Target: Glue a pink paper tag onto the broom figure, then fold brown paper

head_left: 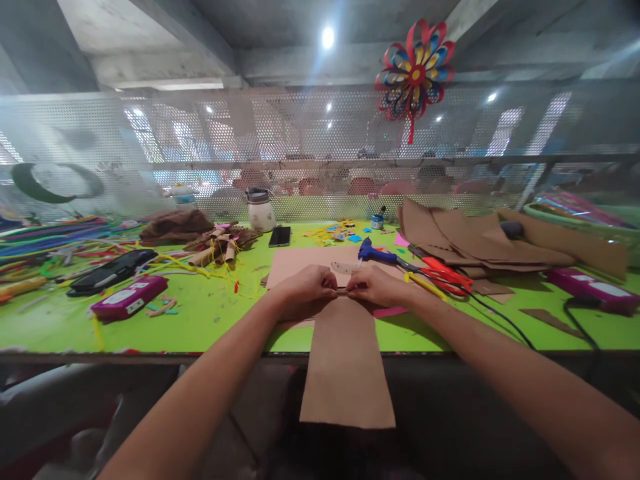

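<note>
A strip of brown paper hangs over the front edge of the green table, its far end between my two hands. My left hand pinches that end from the left, fingers curled. Close beside it, my right hand pinches the same end from the right. Under and beyond the hands lies a flat brown sheet. Just behind my right hand rests a blue glue gun, and red-handled scissors lie to its right.
Purple boxes sit at left and right, the right one with a black cable. A black case, a phone, a white jar and stacked brown paper occupy the table. A perforated screen stands behind.
</note>
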`<state>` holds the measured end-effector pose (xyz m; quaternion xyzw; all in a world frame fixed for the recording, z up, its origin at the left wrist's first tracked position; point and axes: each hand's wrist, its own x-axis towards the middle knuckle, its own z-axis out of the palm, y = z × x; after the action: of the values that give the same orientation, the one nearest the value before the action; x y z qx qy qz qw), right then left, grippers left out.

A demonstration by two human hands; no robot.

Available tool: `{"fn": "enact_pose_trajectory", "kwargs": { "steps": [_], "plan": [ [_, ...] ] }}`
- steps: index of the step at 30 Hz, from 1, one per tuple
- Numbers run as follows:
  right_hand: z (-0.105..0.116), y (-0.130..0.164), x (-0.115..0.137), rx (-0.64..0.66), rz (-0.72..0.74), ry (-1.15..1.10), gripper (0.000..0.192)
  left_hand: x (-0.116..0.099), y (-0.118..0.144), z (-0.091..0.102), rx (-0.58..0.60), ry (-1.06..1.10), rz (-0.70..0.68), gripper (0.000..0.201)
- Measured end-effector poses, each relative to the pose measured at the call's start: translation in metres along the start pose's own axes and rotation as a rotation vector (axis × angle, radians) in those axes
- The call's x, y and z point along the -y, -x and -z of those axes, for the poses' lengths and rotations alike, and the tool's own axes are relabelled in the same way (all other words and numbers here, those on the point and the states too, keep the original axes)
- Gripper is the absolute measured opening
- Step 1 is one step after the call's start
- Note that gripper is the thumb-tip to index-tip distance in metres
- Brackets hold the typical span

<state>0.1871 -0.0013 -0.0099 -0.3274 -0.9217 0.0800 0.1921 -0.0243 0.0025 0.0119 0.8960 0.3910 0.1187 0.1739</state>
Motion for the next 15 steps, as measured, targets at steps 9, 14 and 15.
{"fn": "enact_pose_trajectory", "kwargs": {
  "steps": [9,14,15],
  "plan": [
    [-0.011,-0.001,0.006,-0.100,0.083,0.183,0.018,0.006,0.000,-0.002,0.005,-0.005,0.006,0.019],
    [-0.011,0.001,0.010,-0.079,0.018,0.207,0.017,0.007,0.000,-0.003,0.004,-0.001,0.013,0.016],
    [-0.011,0.001,0.010,-0.071,0.005,0.203,0.017,0.008,0.000,-0.003,0.009,0.005,0.011,0.015]
  ]
}}
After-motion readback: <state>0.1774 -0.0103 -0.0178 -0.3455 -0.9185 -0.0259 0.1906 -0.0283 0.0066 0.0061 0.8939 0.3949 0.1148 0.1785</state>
